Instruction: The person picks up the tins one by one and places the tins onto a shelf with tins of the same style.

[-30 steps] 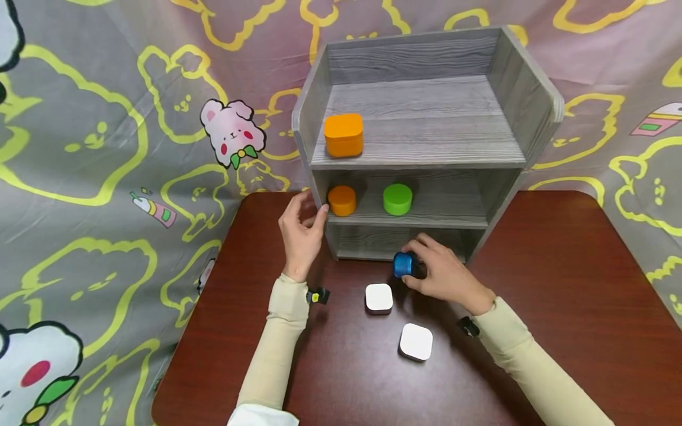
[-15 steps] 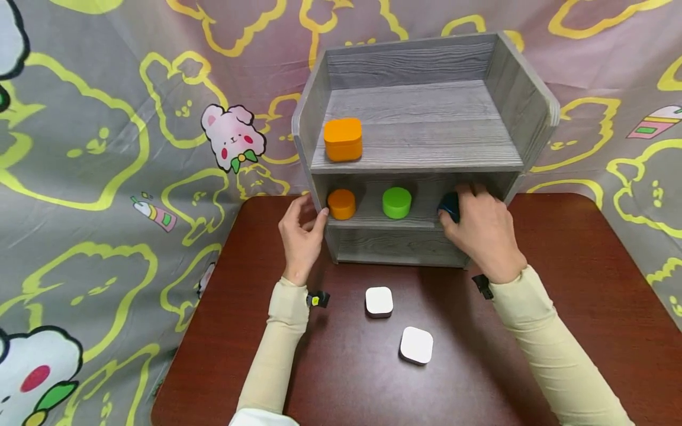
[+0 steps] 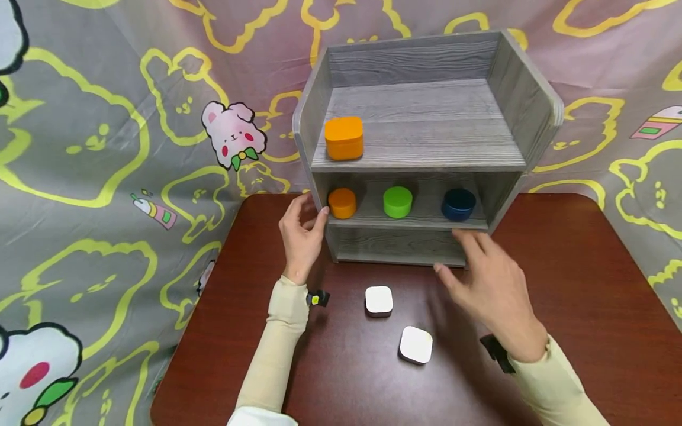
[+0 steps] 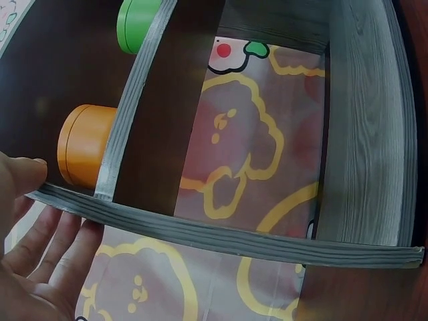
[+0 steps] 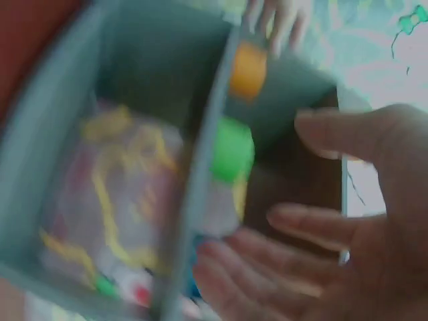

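Note:
My left hand (image 3: 302,244) grips the left side panel of a grey wooden shelf unit (image 3: 431,127), thumb on the inner side and fingers outside, as the left wrist view shows. My right hand (image 3: 494,290) is in front of the unit at lower right, fingers spread and holding nothing. Above its fingertips, a dark blue round container (image 3: 459,205) sits at the right of the middle shelf. A green round container (image 3: 398,202) stands mid-shelf, and an orange round one (image 3: 342,203) stands at the left by my left thumb. The right wrist view is blurred.
On the top level, an orange rounded-square container (image 3: 343,139) stands at the left front. Two white rounded-square containers (image 3: 379,300) lie on the dark red-brown table (image 3: 229,337) before the unit. A cartoon-print cloth (image 3: 106,195) hangs behind and to the left.
My right hand carried the blue round container from the table up to the middle shelf's right end, let go and drew back down. My left hand stayed on the side panel.

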Demonstrator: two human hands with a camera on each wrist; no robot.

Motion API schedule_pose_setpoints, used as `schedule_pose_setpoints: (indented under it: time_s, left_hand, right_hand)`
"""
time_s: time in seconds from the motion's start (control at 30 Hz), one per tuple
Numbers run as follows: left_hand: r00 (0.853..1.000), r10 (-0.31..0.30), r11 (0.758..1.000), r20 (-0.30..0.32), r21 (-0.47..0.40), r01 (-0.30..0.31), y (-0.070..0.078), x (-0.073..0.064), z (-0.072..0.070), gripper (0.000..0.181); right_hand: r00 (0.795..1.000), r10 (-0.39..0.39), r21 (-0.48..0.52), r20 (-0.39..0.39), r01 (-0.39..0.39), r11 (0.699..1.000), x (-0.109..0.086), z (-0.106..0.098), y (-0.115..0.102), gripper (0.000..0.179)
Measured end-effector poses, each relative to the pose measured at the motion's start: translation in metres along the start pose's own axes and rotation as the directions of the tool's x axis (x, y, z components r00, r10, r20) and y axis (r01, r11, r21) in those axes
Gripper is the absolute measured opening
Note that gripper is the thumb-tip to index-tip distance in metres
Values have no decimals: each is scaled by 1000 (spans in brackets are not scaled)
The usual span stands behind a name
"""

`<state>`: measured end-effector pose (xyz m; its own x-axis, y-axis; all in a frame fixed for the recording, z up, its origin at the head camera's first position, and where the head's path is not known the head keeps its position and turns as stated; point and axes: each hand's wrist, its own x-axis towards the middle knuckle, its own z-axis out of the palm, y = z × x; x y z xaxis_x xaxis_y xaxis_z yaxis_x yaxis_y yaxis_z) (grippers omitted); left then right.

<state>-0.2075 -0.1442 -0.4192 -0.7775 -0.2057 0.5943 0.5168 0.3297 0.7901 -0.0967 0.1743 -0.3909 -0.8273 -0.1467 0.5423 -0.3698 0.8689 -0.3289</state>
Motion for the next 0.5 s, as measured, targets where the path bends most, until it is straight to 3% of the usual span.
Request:
schedule_pose_setpoints:
  time_s: [0.1, 0.2, 0.3, 0.37, 0.5]
  left_hand:
    - [1000, 2, 1000, 3, 5, -2, 1, 1, 0, 35]
    - [1000, -5, 1000, 4, 9, 5, 1, 1, -2, 35]
    - [1000, -5, 1000, 5, 8, 5, 1, 0, -3, 34]
    - [1000, -4, 1000, 8, 5, 4, 0, 0, -3, 34]
    - [1000, 3, 1000, 10, 4, -3, 2, 0, -1, 34]
  right_hand:
    - [986, -105, 51, 128, 99, 994, -33, 10, -6, 63]
    - [947, -190, 80, 259, 175, 981, -66, 25, -12, 71]
    - [902, -221, 96, 371, 199, 975, -92, 40, -16, 80]
    - [884, -222, 107, 412, 195, 975, -104, 48, -16, 82]
    - [886, -211, 110, 413, 182, 977, -114, 59, -13, 73]
